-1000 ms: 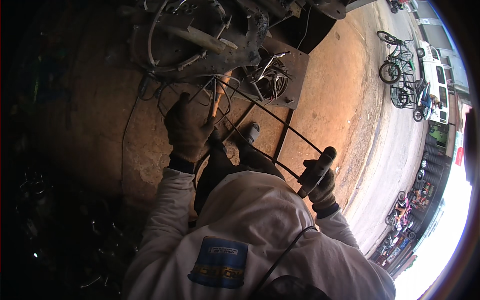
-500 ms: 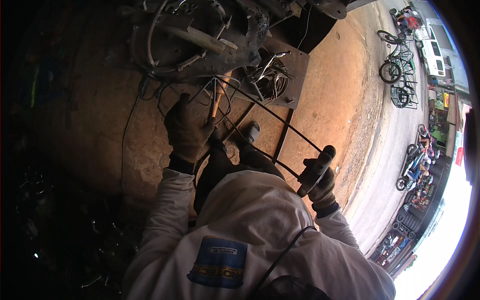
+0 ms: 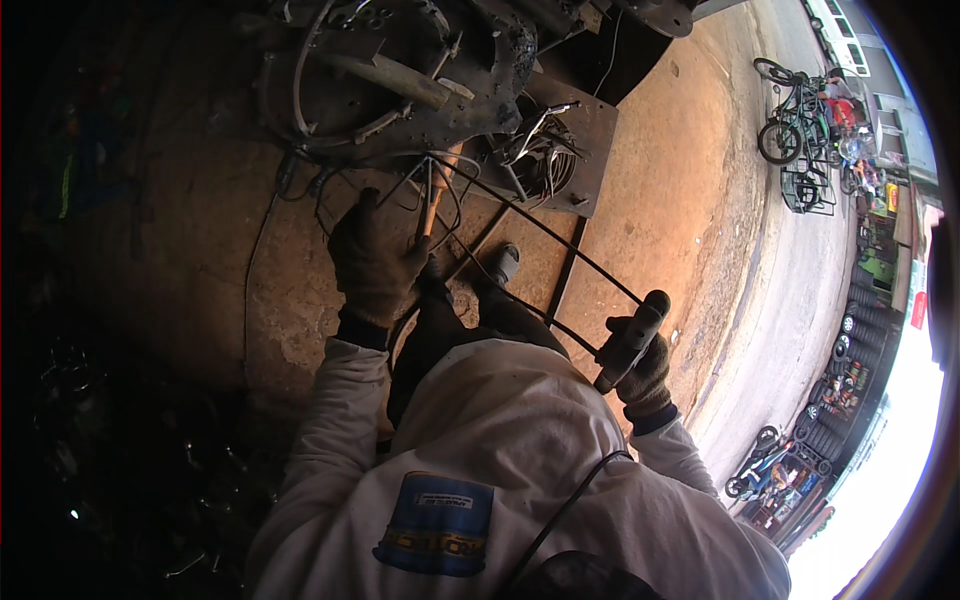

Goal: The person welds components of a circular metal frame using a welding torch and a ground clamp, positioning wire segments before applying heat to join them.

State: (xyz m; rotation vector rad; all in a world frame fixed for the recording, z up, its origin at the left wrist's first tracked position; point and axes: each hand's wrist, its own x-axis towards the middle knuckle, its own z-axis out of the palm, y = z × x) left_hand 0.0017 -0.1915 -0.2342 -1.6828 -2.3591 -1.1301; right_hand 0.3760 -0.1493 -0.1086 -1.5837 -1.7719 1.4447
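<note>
My left hand, in a dark knitted work glove, is held in front of me with its fingers partly curled. Thin dark rods and the lower end of an orange-brown stick meet or pass beside its fingertips; what lies inside the hand is hidden. My right hand, gloved too, is closed around a thick dark handle. From the handle's top a long, thin dark rod runs up left to the metal workpiece. A second dark line, a rod or cable, leaves the handle lower down.
A dark metal box or shelf bears a coil of wire beside the workpiece. A cable crosses the brown floor on the left. My shoe shows below. A road with motorcycles and a tyre display lies right.
Both hands and the handle stay nearly still. On the road, motorcycles and a white vehicle have shifted place.
</note>
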